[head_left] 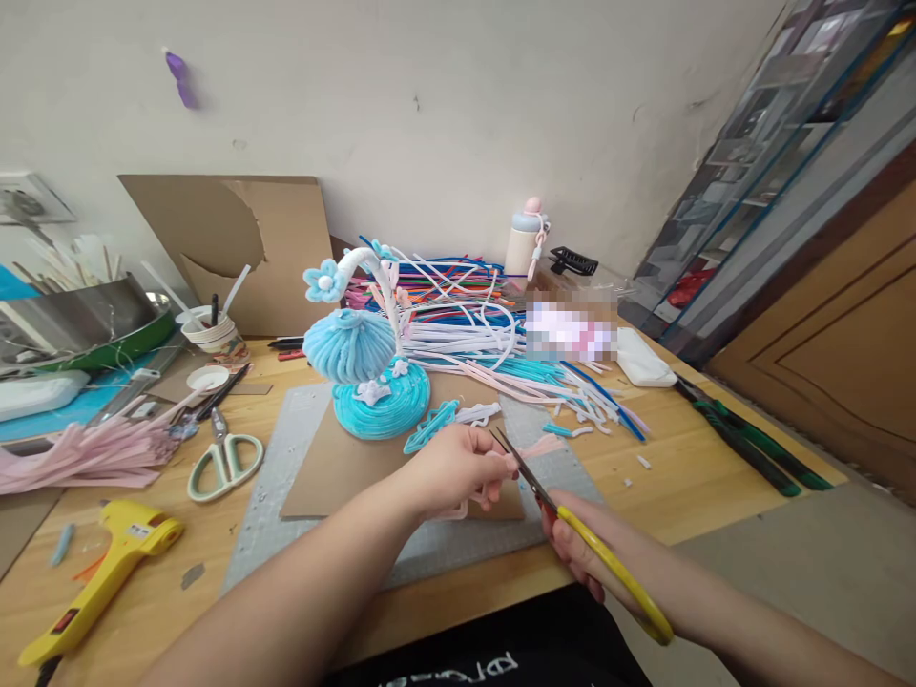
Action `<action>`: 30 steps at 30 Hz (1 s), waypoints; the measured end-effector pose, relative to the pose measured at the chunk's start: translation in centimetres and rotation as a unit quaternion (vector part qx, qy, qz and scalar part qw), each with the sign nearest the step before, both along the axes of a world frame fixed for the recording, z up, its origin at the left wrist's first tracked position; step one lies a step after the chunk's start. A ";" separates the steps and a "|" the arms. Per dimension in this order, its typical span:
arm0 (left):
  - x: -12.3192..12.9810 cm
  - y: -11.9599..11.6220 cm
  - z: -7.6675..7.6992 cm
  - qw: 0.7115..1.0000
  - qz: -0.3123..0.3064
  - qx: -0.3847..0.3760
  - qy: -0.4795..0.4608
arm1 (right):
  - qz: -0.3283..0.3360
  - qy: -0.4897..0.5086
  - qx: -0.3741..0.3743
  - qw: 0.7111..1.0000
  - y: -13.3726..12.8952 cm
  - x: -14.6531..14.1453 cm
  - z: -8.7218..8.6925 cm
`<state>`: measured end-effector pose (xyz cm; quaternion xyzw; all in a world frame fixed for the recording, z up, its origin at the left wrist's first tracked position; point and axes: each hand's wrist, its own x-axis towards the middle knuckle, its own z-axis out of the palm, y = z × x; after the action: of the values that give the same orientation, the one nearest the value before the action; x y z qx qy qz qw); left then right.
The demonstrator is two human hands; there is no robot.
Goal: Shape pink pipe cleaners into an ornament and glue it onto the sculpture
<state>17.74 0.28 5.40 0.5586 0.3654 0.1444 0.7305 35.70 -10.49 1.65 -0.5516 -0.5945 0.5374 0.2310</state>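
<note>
My left hand (458, 468) is closed in a pinch over the cardboard, with a pale pink pipe cleaner (453, 512) showing beneath the fingers. Yellow-handled scissors (608, 563) are in my right hand (583, 539); their blades point up and left, close beside my left fingertips. Whether the blades touch the pipe cleaner I cannot tell. Just behind stands a blue pipe-cleaner lamp (350, 345) with a round coiled base (383, 410), a white curved stem and small flowers. Bent blue pipe-cleaner loops (431, 425) and a white bundle (477, 413) lie by the base.
Cardboard (315, 482) lies on a grey cutting mat (261, 520). Many coloured pipe cleaners (465, 339) fill the back. At left are a yellow glue gun (107, 572), pale green scissors (225, 468) and pink pipe cleaners (93, 448). Dark green-handled pliers (751, 444) and a bottle (526, 243) stand right.
</note>
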 end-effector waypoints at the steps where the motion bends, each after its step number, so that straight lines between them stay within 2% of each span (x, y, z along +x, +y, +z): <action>1: 0.1 0.0 0.0 1.000 -0.001 0.002 0.002 | 0.004 0.000 0.001 1.000 -0.1 0.1 0.0; 10: 0.4 -0.1 0.4 1.000 -0.007 0.001 0.005 | -0.032 -0.003 -0.037 0.999 -0.1 -0.1 -0.9; 18: 0.9 0.1 0.4 1.000 0.005 -0.004 -0.005 | -0.065 -0.009 -0.075 0.995 0.1 -0.4 -0.2; 26: 3.5 3.6 0.5 0.999 -0.008 -0.052 -0.003 | -0.095 -0.079 -0.074 0.990 3.1 0.7 2.1; 30: 4.9 5.4 -0.2 0.998 -0.007 -0.062 0.001 | -0.096 -0.106 -0.067 0.987 4.7 1.4 2.3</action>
<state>22.62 5.73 5.21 0.5152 0.3704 0.1158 0.7642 37.12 -5.80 3.96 -0.6741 -0.5227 0.4897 0.1802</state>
